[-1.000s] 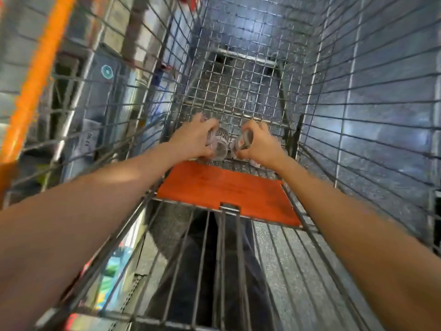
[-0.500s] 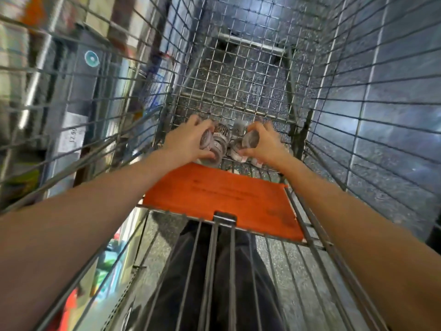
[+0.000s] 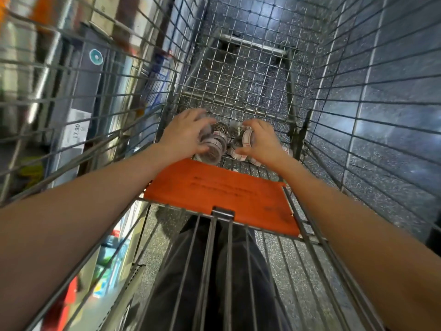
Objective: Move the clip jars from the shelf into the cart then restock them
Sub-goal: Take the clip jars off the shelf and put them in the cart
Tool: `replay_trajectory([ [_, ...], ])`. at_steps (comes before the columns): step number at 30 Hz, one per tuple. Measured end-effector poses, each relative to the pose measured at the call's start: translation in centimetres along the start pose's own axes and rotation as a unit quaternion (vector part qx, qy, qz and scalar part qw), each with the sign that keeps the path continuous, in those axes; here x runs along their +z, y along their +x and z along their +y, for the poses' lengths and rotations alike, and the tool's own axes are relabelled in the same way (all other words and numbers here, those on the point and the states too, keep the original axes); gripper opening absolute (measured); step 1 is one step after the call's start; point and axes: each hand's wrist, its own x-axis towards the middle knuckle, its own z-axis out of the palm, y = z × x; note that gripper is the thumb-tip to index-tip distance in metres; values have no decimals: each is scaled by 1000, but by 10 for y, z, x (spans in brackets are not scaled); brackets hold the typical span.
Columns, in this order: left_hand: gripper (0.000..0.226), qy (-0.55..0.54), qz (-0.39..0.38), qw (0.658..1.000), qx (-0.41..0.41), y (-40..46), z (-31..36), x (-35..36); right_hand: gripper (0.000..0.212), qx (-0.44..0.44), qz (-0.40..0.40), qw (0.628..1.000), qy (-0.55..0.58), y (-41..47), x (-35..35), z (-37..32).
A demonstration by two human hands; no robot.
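**Two hands, several small jars, one wire basket**

Several things matter here, and the biggest is the cart (image 3: 238, 75): a deep wire basket whose mesh floor lies directly under both hands. Its orange flap (image 3: 222, 189) sits on the near side of the grips, between the hands and the person's body. Beyond the left forearm, outside the wire wall, runs the shelf (image 3: 78, 96) with a price label; its contents are too blurred to name.

Inside the basket, the clip jars (image 3: 235, 139) huddle in a small cluster between and just under the two hands. They are short, round, clear tubs with pale printed bands, and dark metal clips show through the walls. I cannot count them exactly; a few more peek out from under the right wrist.

The left hand (image 3: 183, 137) curls round one jar (image 3: 213, 149), fingers over the top and thumb below, with the jar's round end face turned toward the camera. The right hand (image 3: 262, 142) likewise wraps a second jar (image 3: 247, 138), its label band showing just inside the fingertips. Whether either jar rests on the mesh or is lifted clear of it I cannot tell.

Judging by look, each jar is rigid plastic, smooth and rather slippery, and dense for its size because of the metal inside. A grasp across the round wall, thumb opposite fingers, seems safest; holding by the lid alone risks it popping off and spilling clips through the mesh.
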Motion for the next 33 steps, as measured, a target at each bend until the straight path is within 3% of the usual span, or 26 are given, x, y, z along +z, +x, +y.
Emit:
replay_trajectory([
  [11,75,26,25,999,36,-14,10,-33,83,-15,5,1000,-6,-20,-25,-18],
  [18,71,20,43,998,49,-42,27,-74,82,-62,10,993,-103,-50,-63,-48],
  [26,81,70,39,997,-1,-74,56,-123,79,-96,16,985,-143,-82,-114,-87],
  [33,78,75,65,995,10,-108,65,-148,76,-120,11,980,-161,-114,-145,-115],
])
